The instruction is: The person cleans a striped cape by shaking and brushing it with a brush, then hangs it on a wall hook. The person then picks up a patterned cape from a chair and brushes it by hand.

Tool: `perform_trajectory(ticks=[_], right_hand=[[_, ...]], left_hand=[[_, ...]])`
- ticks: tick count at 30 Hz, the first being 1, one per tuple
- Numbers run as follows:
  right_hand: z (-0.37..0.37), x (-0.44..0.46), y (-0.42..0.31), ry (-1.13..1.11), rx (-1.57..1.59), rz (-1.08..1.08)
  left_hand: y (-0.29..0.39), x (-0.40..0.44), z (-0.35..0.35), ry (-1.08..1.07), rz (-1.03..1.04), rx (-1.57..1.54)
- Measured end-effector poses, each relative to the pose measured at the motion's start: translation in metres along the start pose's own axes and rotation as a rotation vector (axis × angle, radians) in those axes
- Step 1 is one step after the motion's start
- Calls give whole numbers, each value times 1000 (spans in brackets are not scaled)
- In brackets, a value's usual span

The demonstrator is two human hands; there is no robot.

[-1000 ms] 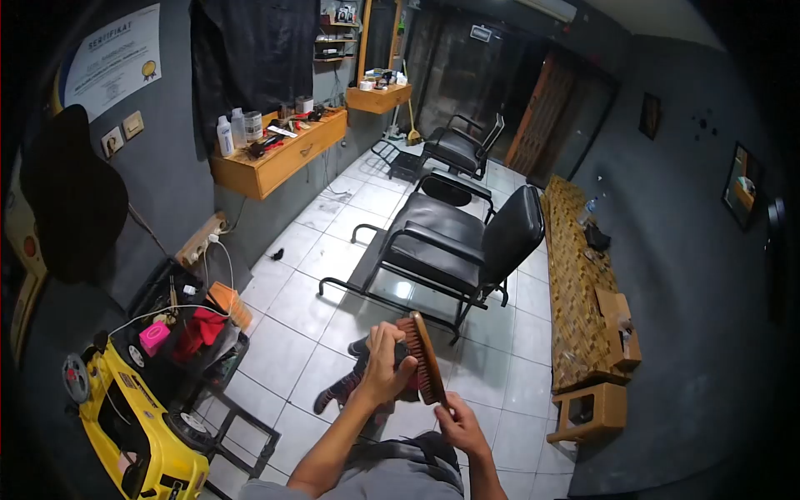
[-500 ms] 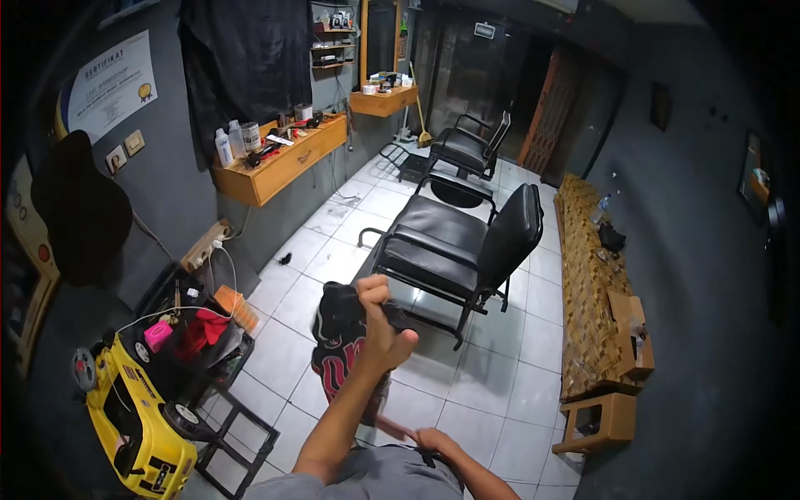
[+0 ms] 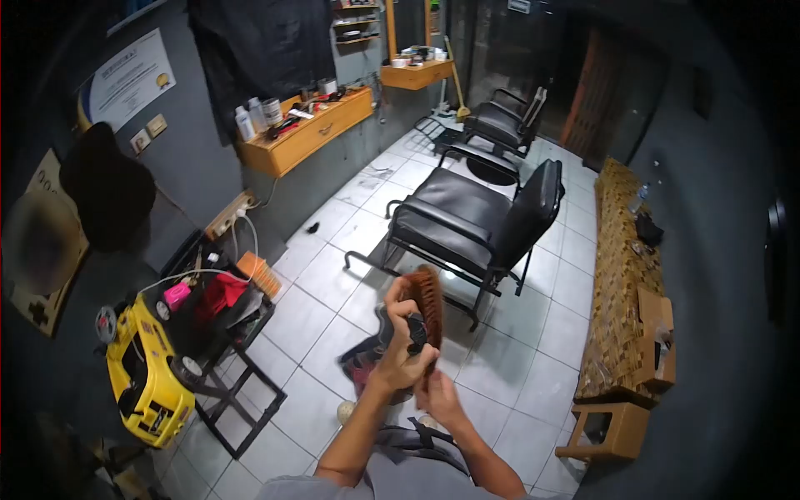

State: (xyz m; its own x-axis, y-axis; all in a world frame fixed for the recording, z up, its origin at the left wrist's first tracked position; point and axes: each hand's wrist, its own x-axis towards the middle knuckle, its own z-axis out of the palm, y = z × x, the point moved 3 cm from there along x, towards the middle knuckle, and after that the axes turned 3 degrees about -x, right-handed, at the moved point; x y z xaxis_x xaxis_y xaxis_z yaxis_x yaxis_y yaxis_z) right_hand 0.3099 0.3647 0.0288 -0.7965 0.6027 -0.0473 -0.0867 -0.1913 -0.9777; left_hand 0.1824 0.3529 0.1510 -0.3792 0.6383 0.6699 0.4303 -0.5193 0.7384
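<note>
My left hand (image 3: 403, 343) is closed around a bunched black cloth item with red lettering (image 3: 360, 360), which hangs in front of my body. Its exact kind is hidden by the folds. A brush with brown bristles (image 3: 431, 302) stands upright against the far side of that hand. Just below, my right hand (image 3: 442, 402) is closed at the brush's lower end, close to the left wrist. The handle is mostly covered by my fingers.
Ahead stands a black barber chair (image 3: 462, 212), with another chair (image 3: 500, 121) behind it. A yellow toy car (image 3: 150, 387) and black metal frame (image 3: 242, 408) are at left. A woven-covered bench (image 3: 621, 292) and brown stool (image 3: 608, 429) line the right. A wooden drawer shelf (image 3: 312, 137) hangs left.
My right hand has risen with the brush to meet my left hand. The black cloth item has lowered and bunched up. The view has shifted, so the room sits farther right.
</note>
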Motion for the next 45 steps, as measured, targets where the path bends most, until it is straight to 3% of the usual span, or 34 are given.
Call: perform_trajectory(ticks=[1,2,5,7,9,11,13,15,16,17,19,22,23,25,27,29,31,33,35,36,38,40,41,43,45], right_hand=[[4,-3,17,-51,39,75],[2,-6,25,-7,-119,53],[-51,-18,122,-113,-818,-3],[-114,-50,244,-359,-1125,310],[-164,-87,279,-542,-1341,499],[-199,-102,295,-404,-1309,854],[-205,-97,266,-93,-1014,853],[-181,-76,195,283,-802,193],[-157,-62,143,344,-333,342],[-130,-52,86,297,30,344],[-97,-38,26,243,161,137],[-62,-36,-7,141,-66,-52],[-56,-38,-6,111,-165,4],[-64,-29,30,113,-473,-282],[-98,-43,93,21,-879,-36],[-139,-70,148,5,-1107,429],[-185,-105,215,-12,-1053,567],[-222,-128,274,202,-1238,576],[-229,-128,230,332,-1057,549],[-235,-123,222,467,-1011,304],[-218,-103,147,614,-400,235],[-166,-90,26,590,251,151],[-148,-87,-8,584,323,63],[-123,-87,-24,470,320,-65],[-103,-84,-36,397,-454,-309]], left_hand=[[4,-1,4,39,-22,-41],[8,0,1,106,-76,-130],[18,6,-9,355,-121,-455],[33,13,-13,459,-96,-667],[33,15,-16,453,-51,-849],[36,15,-15,369,-63,-983],[37,15,-11,318,-127,-780],[35,12,1,166,-193,-762],[35,10,11,122,-208,-799],[33,4,20,94,-235,-810],[31,-2,35,23,-278,-826],[41,-1,62,-60,-227,-926],[44,1,67,-81,-191,-979],[52,8,66,-57,-180,-964],[54,10,57,17,-165,-1129],[63,13,53,18,-119,-1317],[65,12,51,-5,-111,-1257],[67,12,55,-18,-99,-1217],[63,10,61,13,-135,-1111],[60,9,65,-6,-147,-1069],[57,4,76,7,-199,-980],[53,2,86,-13,-225,-910],[52,1,91,-31,-231,-888],[52,-3,102,-111,-252,-912],[58,-3,114,-192,-220,-901]])
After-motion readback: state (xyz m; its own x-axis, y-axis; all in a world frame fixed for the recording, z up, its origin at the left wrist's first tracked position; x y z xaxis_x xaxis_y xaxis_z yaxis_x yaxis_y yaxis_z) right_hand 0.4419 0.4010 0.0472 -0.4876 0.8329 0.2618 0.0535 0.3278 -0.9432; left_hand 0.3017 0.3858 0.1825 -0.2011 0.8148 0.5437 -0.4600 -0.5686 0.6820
